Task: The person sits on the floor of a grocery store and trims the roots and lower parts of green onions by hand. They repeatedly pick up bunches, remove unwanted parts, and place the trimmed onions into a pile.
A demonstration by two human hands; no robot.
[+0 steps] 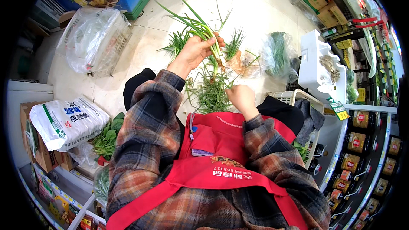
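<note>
My left hand (199, 48) grips a small bunch of spring onions (204, 28), its long green leaves pointing away to the upper left. The pale stems and roots hang down past my fingers. My right hand (242, 98) is curled just above my lap, beside a heap of loose green trimmings (212, 94) on the floor. Whether anything is pinched in its fingers is hidden. Behind the held bunch lie more green onions (177, 44) to the left. Another tuft of thin green onions (235, 43) lies to the right, close to brown peelings (239, 62).
At left stand a crate covered in clear plastic (92, 40) and a white printed sack (70, 121) beside leafy greens (107, 139). To the right are a bag of green vegetables (279, 54), a white foam box (311, 60), a plastic basket (314, 102) and shelves of bottles (354, 140).
</note>
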